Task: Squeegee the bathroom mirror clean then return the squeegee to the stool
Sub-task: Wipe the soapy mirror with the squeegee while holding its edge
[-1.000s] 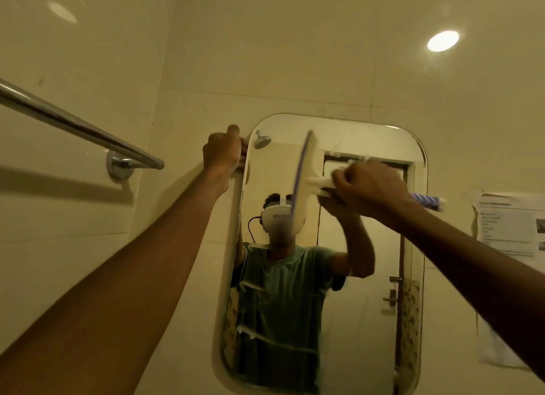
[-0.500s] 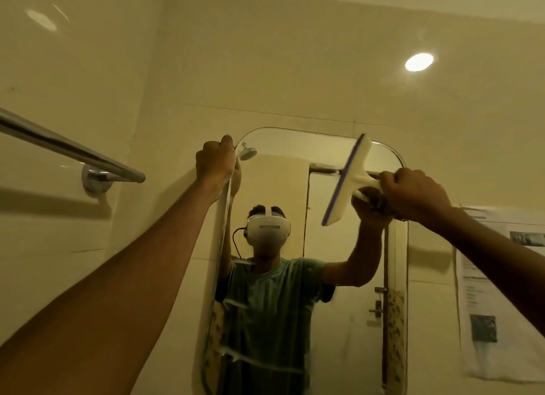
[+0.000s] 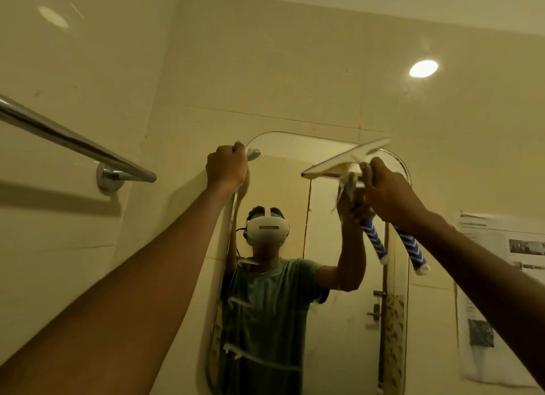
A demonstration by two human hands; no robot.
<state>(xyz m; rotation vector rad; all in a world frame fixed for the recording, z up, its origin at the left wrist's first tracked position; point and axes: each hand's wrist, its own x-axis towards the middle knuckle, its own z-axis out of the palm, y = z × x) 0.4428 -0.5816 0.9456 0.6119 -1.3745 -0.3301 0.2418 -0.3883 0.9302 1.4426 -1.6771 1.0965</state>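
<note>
A rounded wall mirror (image 3: 333, 321) hangs in front of me and reflects a person in a green shirt. My left hand (image 3: 226, 166) grips the mirror's top left corner. My right hand (image 3: 387, 192) is shut on the squeegee (image 3: 348, 160), a white blade with a blue-and-white striped handle that sticks out below the fist. The blade lies almost level, tilted up to the right, against the top right part of the glass. The stool is out of view.
A chrome towel bar (image 3: 73, 142) juts from the left tiled wall near my left arm. A printed paper sheet (image 3: 498, 291) is stuck to the wall right of the mirror. A round ceiling light (image 3: 423, 68) reflects on the tiles above.
My right hand has carried the squeegee from the mirror's middle to its top right and turned the blade from nearly upright to nearly level. The left hand stays on the corner.
</note>
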